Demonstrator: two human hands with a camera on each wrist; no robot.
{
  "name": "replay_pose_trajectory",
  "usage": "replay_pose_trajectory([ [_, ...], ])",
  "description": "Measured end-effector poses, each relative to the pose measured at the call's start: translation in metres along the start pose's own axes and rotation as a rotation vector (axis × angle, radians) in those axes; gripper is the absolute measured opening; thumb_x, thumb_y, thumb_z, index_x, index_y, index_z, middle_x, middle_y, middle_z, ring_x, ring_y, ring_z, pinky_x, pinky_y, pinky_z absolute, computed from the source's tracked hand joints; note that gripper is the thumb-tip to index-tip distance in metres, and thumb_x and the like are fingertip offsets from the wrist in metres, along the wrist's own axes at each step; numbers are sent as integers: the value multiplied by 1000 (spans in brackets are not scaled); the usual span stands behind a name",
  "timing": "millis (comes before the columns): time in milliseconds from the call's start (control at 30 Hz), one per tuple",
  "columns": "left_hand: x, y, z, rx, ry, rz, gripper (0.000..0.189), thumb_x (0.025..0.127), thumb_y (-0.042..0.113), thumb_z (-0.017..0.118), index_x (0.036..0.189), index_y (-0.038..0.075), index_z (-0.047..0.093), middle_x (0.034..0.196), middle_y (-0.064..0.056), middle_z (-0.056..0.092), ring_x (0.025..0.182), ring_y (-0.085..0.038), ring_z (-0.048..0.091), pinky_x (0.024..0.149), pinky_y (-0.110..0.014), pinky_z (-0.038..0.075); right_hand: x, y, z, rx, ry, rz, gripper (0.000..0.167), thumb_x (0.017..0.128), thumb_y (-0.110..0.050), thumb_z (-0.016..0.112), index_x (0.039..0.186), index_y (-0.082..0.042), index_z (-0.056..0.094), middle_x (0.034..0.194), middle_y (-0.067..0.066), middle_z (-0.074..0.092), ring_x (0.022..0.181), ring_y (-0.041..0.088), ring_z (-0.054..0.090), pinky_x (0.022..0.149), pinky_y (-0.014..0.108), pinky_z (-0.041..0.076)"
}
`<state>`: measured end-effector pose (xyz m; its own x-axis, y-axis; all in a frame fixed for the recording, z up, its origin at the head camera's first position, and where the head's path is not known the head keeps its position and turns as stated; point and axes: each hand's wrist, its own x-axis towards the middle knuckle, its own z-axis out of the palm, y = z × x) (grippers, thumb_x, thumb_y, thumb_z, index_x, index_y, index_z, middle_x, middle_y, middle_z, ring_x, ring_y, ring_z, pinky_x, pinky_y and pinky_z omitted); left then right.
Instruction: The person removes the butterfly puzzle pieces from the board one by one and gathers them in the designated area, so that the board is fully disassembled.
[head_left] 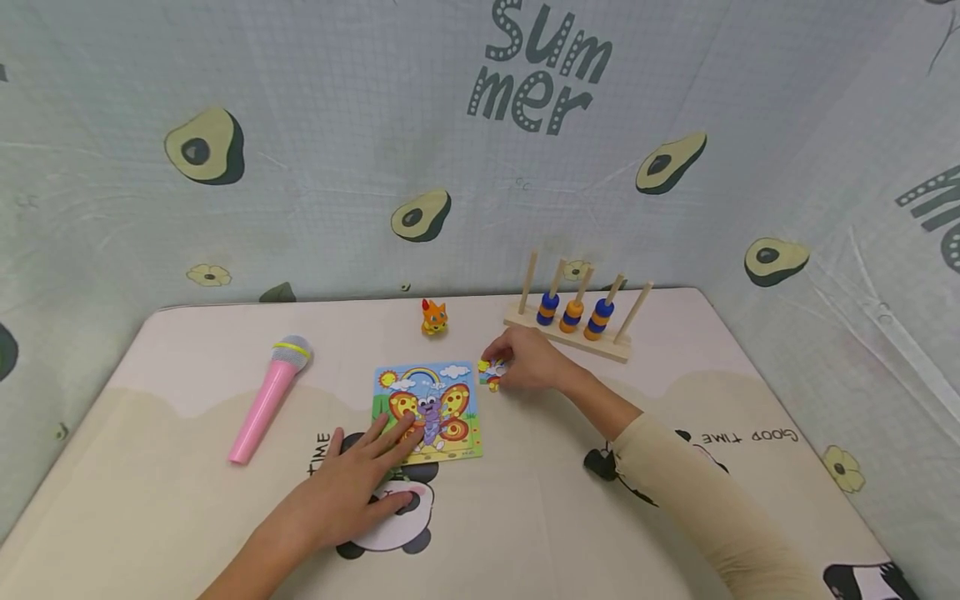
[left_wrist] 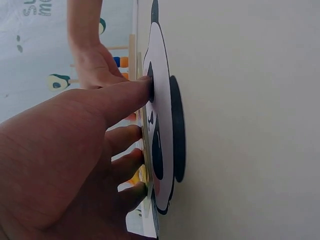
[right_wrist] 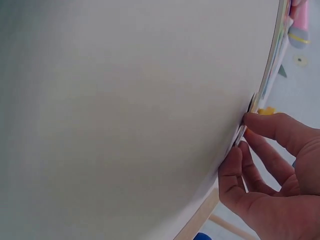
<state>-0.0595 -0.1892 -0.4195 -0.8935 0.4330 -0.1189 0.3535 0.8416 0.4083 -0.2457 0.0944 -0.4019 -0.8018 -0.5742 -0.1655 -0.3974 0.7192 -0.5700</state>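
A square butterfly jigsaw puzzle (head_left: 453,404) lies flat in the middle of the table in the head view. My left hand (head_left: 348,492) rests across its lower left corner, fingers straight and spread, thumb on the printed panda. In the left wrist view, the fingertips (left_wrist: 134,134) press on the puzzle's edge. Just right of the puzzle, my right hand (head_left: 532,360) pinches small puzzle pieces (head_left: 492,372) close to the tabletop. Seen from the right wrist, the thumb (right_wrist: 265,125) and curled fingers close around the thin pieces, which they partly hide.
A pink toy microphone (head_left: 268,400) lies to the left. Behind the puzzle sits a small orange animal figure (head_left: 433,318). A wooden peg stand (head_left: 566,334) with blue and orange rings stands just beyond my right hand. Fabric walls (head_left: 322,167) enclose the table at the back and sides.
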Motion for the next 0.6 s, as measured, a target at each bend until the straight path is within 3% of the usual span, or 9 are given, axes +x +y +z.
replay_pose_trajectory([
  [600,0,1,0,10,-1,0,75,98,52,67,163,27,39,172,1,31,159,-40,25,111,-86,15,0,3,0,-12,-8,-15,39,81,-1,82,119,-8,77,114,4,75,105,20,65,96,38,56],
])
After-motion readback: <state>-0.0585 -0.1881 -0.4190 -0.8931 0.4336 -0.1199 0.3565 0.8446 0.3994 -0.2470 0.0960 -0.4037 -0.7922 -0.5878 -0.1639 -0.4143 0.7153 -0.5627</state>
